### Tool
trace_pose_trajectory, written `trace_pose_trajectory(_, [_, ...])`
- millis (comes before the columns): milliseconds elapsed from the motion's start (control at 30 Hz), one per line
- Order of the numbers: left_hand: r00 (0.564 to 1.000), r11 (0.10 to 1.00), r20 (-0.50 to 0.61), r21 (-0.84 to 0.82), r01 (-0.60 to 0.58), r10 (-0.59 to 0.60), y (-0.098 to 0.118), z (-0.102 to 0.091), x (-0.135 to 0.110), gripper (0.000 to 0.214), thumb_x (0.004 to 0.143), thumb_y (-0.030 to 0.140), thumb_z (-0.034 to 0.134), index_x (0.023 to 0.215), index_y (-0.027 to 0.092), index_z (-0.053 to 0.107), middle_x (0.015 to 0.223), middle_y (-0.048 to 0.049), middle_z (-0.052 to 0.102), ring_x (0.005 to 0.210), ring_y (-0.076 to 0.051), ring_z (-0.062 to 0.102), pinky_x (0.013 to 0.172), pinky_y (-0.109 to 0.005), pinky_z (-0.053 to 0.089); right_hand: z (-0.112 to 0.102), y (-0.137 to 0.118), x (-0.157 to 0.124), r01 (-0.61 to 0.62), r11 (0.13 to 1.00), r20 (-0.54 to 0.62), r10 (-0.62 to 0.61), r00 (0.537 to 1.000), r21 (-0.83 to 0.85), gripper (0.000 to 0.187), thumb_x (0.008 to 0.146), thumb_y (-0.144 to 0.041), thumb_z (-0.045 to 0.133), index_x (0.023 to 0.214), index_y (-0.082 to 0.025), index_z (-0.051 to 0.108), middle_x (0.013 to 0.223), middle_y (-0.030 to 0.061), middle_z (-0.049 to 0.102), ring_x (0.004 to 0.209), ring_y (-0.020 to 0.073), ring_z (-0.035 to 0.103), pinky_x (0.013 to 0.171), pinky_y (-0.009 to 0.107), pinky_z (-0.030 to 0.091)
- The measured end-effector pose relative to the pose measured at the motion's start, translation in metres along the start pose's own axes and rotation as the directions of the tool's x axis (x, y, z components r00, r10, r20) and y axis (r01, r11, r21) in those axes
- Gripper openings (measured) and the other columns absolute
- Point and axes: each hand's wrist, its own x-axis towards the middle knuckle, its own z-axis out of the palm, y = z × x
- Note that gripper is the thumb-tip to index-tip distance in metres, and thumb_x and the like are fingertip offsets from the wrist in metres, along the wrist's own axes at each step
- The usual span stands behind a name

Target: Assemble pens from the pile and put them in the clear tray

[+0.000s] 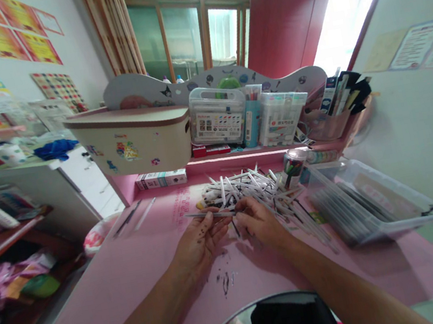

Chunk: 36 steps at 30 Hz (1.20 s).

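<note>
As left fingers (211, 220) and right fingers (239, 214) pinch a thin pen (213, 214), shaft between them

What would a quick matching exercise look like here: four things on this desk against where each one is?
Things:
1 left hand
2 heap of white pens
3 clear plastic box
4 blue crumpled fabric

Places:
A on the white cabinet, far left
B right of the heap, on the desk
C holding a slim pen
D behind the hands

Pairs: 1-C, 2-D, 3-B, 4-A
</note>
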Motion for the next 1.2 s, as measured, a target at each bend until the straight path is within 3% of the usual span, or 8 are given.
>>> trace_pose_trajectory(100, [1.0, 1.0, -0.014, 0.014, -0.009, 0.009, 0.0006, 0.001, -0.0002, 0.014, 0.092, 0.013, 0.062, 0.106, 0.015, 0.061, 0.096, -0.0119, 0.079, 0.082, -0.019, 0.077, 0.068, -0.027, 0.065, 0.0, -0.0029, 0.0, 0.077, 0.995, -0.034, -0.079, 0.996, -0.069, 0.006, 0.084, -0.027, 0.056, 0.082, -0.022, 0.056, 0.069, -0.0028, 0.053, 0.063, 0.0142, 0.051, 0.058, 0.026, 0.041])
trace_pose_trajectory(233, [0.999, 1.0, -0.029, 0.023, 0.02, -0.02, 0.0003, 0.0016, -0.0007, 0.01, 0.094, 0.012, 0.06, 0.103, 0.015, 0.061, 0.092, -0.0118, 0.079, 0.077, -0.018, 0.077, 0.069, -0.029, 0.065, -0.0004, -0.0055, 0.0007, 0.078, 0.991, -0.051, -0.084, 0.995, -0.108, 0.028, 0.091, -0.035, 0.048, 0.067, -0.021, 0.053, 0.07, 0.0008, 0.053, 0.067, 0.0154, 0.051, 0.061, 0.028, 0.041])
trace_pose_trajectory(367, [1.0, 1.0, -0.003, 0.005, 0.01, -0.01, -0.0009, -0.0004, 0.0, 0.013, 0.092, 0.014, 0.062, 0.105, 0.016, 0.061, 0.091, -0.0115, 0.078, 0.077, -0.02, 0.077, 0.068, -0.033, 0.065, 0.0008, -0.0016, -0.0011, 0.013, 0.998, -0.03, -0.015, 0.999, -0.057, 0.006, 0.086, -0.029, 0.054, 0.088, -0.023, 0.056, 0.064, -0.005, 0.051, 0.055, 0.0138, 0.049, 0.053, 0.026, 0.038])
trace_pose_trajectory(433, [1.0, 1.0, -0.002, 0.003, 0.015, -0.015, -0.0017, -0.0013, 0.0006, 0.014, 0.091, 0.014, 0.063, 0.105, 0.016, 0.06, 0.092, -0.0113, 0.078, 0.076, -0.02, 0.077, 0.068, -0.033, 0.065, 0.0008, 0.0, -0.0009, 0.054, 0.995, -0.041, -0.058, 0.997, -0.089, 0.003, 0.084, -0.027, 0.056, 0.083, -0.023, 0.055, 0.067, -0.0035, 0.053, 0.062, 0.0147, 0.052, 0.058, 0.026, 0.041])
trace_pose_trajectory(533, [1.0, 1.0, -0.011, 0.018, 0.02, -0.02, -0.0026, -0.0012, 0.001, 0.013, 0.091, 0.014, 0.063, 0.104, 0.016, 0.061, 0.092, -0.0116, 0.078, 0.077, -0.02, 0.077, 0.07, -0.033, 0.065, 0.0, 0.0006, 0.0006, 0.108, 0.985, -0.053, -0.116, 0.992, -0.134, 0.025, 0.09, -0.033, 0.051, 0.068, -0.022, 0.052, 0.071, 0.0002, 0.054, 0.069, 0.0159, 0.052, 0.061, 0.028, 0.042])
trace_pose_trajectory(700, [0.999, 0.998, -0.038, 0.048, 0.036, -0.034, -0.0016, 0.0003, 0.0009, 0.013, 0.093, 0.016, 0.06, 0.107, 0.015, 0.06, 0.09, -0.0128, 0.078, 0.071, -0.02, 0.077, 0.062, -0.03, 0.064, 0.0005, 0.0011, -0.0002, -0.016, 1.0, -0.001, 0.016, 1.0, -0.004, 0.008, 0.087, -0.032, 0.054, 0.087, -0.024, 0.054, 0.062, -0.0054, 0.051, 0.053, 0.0133, 0.049, 0.05, 0.025, 0.038])
trace_pose_trajectory(933, [1.0, 0.999, -0.018, 0.031, 0.017, -0.016, 0.001, 0.003, -0.0025, 0.011, 0.092, 0.013, 0.062, 0.103, 0.015, 0.06, 0.092, -0.0121, 0.078, 0.076, -0.019, 0.077, 0.069, -0.03, 0.065, 0.0013, 0.0002, -0.0004, 0.011, 1.0, 0.003, -0.011, 1.0, 0.013, 0.022, 0.091, -0.037, 0.052, 0.074, -0.022, 0.055, 0.061, -0.0028, 0.05, 0.054, 0.0129, 0.048, 0.049, 0.025, 0.038])
trace_pose_trajectory(1200, [1.0, 0.997, -0.003, 0.072, 0.023, -0.023, -0.0024, -0.002, 0.001, 0.011, 0.094, 0.017, 0.06, 0.105, 0.015, 0.06, 0.093, -0.0138, 0.079, 0.071, -0.018, 0.076, 0.065, -0.031, 0.065, 0.0029, 0.0017, -0.0023, -0.067, 0.991, 0.023, 0.065, 0.998, 0.112, 0.013, 0.084, -0.033, 0.057, 0.081, -0.022, 0.053, 0.057, -0.0066, 0.05, 0.044, 0.0099, 0.046, 0.042, 0.022, 0.037])
